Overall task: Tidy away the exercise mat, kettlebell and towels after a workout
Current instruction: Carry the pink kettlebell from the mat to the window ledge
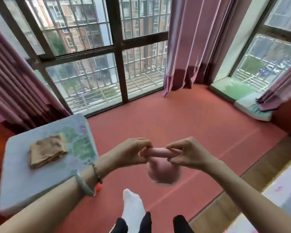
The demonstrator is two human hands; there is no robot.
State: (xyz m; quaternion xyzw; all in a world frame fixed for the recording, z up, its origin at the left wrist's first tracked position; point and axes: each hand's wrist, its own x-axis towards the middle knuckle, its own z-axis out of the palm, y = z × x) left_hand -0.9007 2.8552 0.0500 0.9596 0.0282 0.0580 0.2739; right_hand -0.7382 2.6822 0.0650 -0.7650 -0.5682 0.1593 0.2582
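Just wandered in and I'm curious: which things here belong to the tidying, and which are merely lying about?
Belong to the job: pink rounded kettlebell, held by the left hand and right hand; folded tan cloth towel; red floor mat.
Just lying about: pale floral-covered table; mauve fabric curtains; pale window-sill cushion.

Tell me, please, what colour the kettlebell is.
The kettlebell is pale pink, best seen in the head view.

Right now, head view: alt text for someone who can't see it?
The left hand and right hand grip the handle of a pink kettlebell over a red exercise mat. A folded tan towel lies on a pale floral-print surface at the left, and barred windows with mauve curtains fill the background.
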